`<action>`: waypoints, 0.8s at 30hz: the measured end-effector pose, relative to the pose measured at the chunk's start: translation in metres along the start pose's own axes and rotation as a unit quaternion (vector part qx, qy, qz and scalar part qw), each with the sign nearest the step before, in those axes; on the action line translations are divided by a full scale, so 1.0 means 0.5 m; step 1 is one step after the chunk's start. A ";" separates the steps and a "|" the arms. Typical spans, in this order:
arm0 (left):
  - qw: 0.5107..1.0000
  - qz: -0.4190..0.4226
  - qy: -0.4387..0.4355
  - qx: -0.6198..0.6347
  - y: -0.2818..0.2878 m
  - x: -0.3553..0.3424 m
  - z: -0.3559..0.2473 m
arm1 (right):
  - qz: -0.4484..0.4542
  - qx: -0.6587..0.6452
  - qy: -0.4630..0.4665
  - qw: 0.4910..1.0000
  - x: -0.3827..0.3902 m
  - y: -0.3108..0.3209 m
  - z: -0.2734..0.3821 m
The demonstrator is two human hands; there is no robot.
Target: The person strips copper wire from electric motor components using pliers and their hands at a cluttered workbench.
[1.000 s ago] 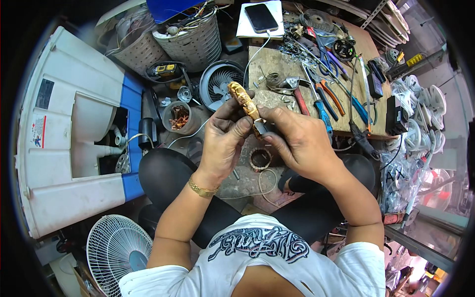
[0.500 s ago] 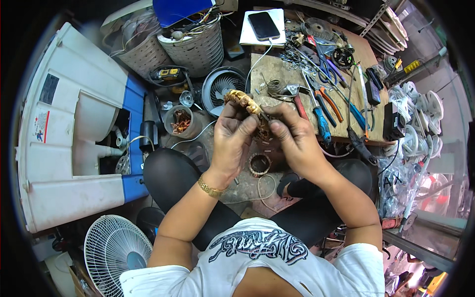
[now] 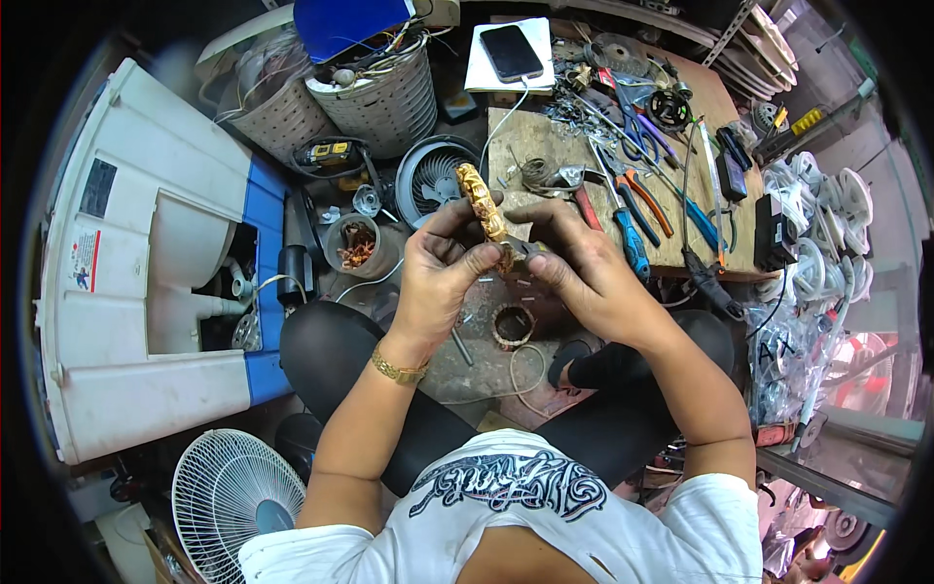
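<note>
My left hand (image 3: 440, 265), with a gold watch on its wrist, grips a ring-shaped motor winding (image 3: 477, 198) of copper wire. The winding stands nearly edge-on above my lap. My right hand (image 3: 589, 265) is closed at its lower edge, pinching a small dark metal tool (image 3: 520, 244) between thumb and fingers. The tool's tip meets the winding; its exact kind is too covered to tell. Below my hands, on the floor, lies another ring-shaped core (image 3: 513, 325).
On the right, a low wooden table (image 3: 520, 136) carries pliers (image 3: 649, 202), a red-handled hammer (image 3: 587, 206) and a phone (image 3: 511, 53). A tub of copper scraps (image 3: 358, 243) stands left of my hands, near a round finned housing (image 3: 435, 180). A fan (image 3: 233, 506) is at lower left.
The winding has turned more upright in my left hand. My right hand has shifted slightly down and right, with its fingers spread a little more. A metal rod on the floor shows more.
</note>
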State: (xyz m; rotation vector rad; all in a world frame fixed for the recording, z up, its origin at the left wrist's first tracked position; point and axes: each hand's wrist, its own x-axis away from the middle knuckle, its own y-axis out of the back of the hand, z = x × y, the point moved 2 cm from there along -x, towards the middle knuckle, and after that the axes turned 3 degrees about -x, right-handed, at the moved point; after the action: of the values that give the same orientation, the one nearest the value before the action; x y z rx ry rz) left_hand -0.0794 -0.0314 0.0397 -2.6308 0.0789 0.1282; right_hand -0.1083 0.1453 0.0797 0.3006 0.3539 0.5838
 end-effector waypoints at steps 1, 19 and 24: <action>1.000 0.001 -0.004 -0.009 0.002 0.003 0.003 | 0.008 0.062 -0.003 0.998 0.002 0.006 0.011; 0.982 -0.051 -0.131 -0.124 -0.026 0.016 0.013 | -0.072 0.148 -0.009 0.986 0.004 -0.033 0.040; 0.991 -0.048 -0.083 -0.091 -0.034 0.017 0.018 | -0.051 -0.087 -0.006 0.995 -0.010 -0.026 -0.004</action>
State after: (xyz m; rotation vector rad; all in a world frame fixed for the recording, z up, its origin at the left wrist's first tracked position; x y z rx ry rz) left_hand -0.0703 -0.0125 0.0391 -2.7873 -0.1207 0.3339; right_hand -0.1068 0.1324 0.0741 0.1171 0.3029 0.5077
